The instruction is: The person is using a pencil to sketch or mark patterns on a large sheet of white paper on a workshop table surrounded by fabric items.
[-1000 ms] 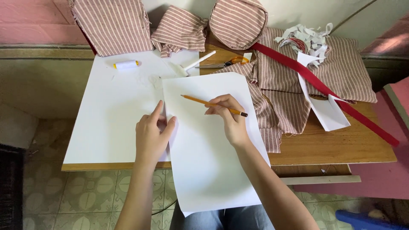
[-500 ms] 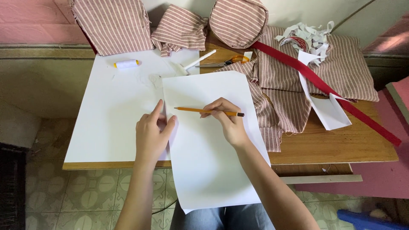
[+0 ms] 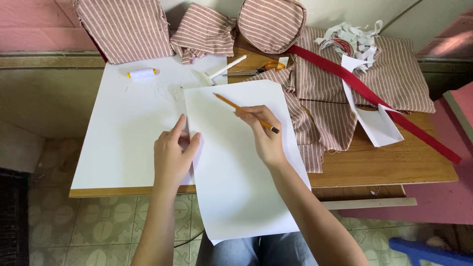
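I keep my left hand (image 3: 172, 157) flat, grasping nothing, pinning the large white paper sheet (image 3: 241, 172) overhanging the bench (image 3: 389, 167), while my right hand (image 3: 263, 133) clenches the yellow wooden pencil (image 3: 245, 113) low and steady.

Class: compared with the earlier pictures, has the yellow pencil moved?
Yes. The yellow wooden pencil in the right hand has swung, its tip now pointing up-left toward the white thread spool, which lies unmoved.

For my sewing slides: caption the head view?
Right hand holds a pencil over white paper; left hand steadies its edge beside striped fabric.
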